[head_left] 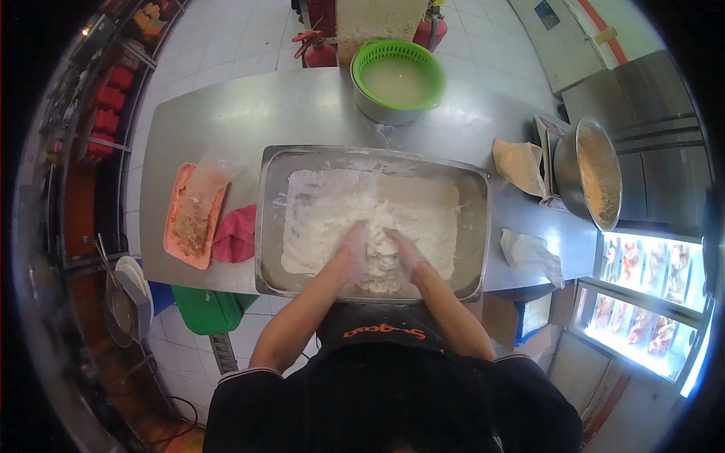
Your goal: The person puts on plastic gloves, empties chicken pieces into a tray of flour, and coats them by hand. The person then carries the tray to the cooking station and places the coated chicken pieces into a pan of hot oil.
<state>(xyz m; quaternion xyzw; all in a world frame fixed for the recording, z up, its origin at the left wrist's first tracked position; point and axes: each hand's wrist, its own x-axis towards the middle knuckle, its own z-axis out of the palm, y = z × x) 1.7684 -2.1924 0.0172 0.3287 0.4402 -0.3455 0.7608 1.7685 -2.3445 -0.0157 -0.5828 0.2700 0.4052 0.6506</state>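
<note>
I look down through the head camera on a room with a pale tiled floor (249, 34), dark shelving (124, 113) along the left and a brightly lit glass-fronted cabinet (642, 294) at the lower right. The counter (302, 98) is smooth, dull-shining metal with rounded corners. On it, nearest me, I have a deep rectangular steel pan (474, 219), its walls smeared with white. The white powder (423, 192) lies inside, flat and fine toward the sides, ridged and clumpy in the middle.

At the counter's right end I see a round metal bowl (563, 170) holding a rough, orange-tan mass. Beyond the pan, a bright green perforated basket (433, 64) sits in a round metal pot (370, 106), with cloudy liquid inside. To the left is a shallow pink tray (172, 240) with orange-brown residue and filmy clear plastic (208, 181); a crumpled red cloth (238, 234) lies just beside it. Right of the pan are a creased tan bag (517, 167) and a wrinkled whitish sheet (529, 253).

My left hand (353, 251) and right hand (406, 253), both dusted white, are apart, with clumped powder between them. With the fingers partly coated and sunk in it, I cannot tell whether either grip is closed.
</note>
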